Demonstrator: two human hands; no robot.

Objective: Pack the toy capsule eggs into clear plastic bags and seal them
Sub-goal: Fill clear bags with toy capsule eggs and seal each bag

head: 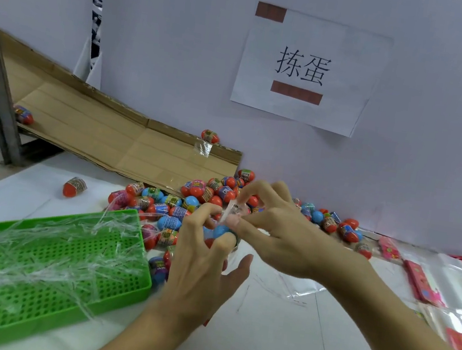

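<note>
My left hand (206,257) grips a small clear bag holding capsule eggs; a blue egg (221,230) shows between its fingers. My right hand (272,231) pinches the clear top flap of that bag (234,209) just above the left hand. Behind both hands lies a loose pile of red and blue capsule eggs (188,198) on the white table, with more eggs (335,223) to the right along the wall. Much of the bag is hidden by my fingers.
A green perforated tray (41,272) covered with several clear plastic strips sits at the left. Flattened cardboard (116,135) leans at the back. A lone red egg (74,187) lies left of the pile. Clear bags and red-pink packets (423,279) lie at the right.
</note>
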